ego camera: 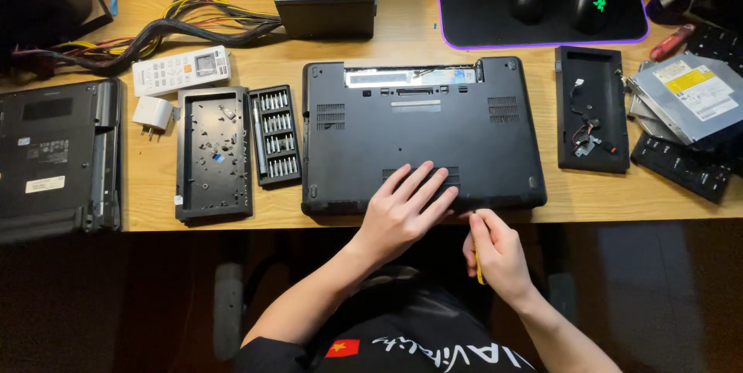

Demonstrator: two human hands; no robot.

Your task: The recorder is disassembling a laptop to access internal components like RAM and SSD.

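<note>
Black and upturned, the laptop (422,137) lies under the left hand (402,210), flat and holding nothing, just left of the right hand (495,253), which pinches a slim yellow pry tool (478,266) at the near edge. Prying shallowly, pressing steadily, should spare the casing.

White rectangular label (45,184) on the black laptop at the far left, small stickers (32,148) above it, yellow-and-white label (696,83) on the silver drive at right, small grey screen (206,63) on the white remote, pale strip label (410,77) in the centre laptop's bay
</note>
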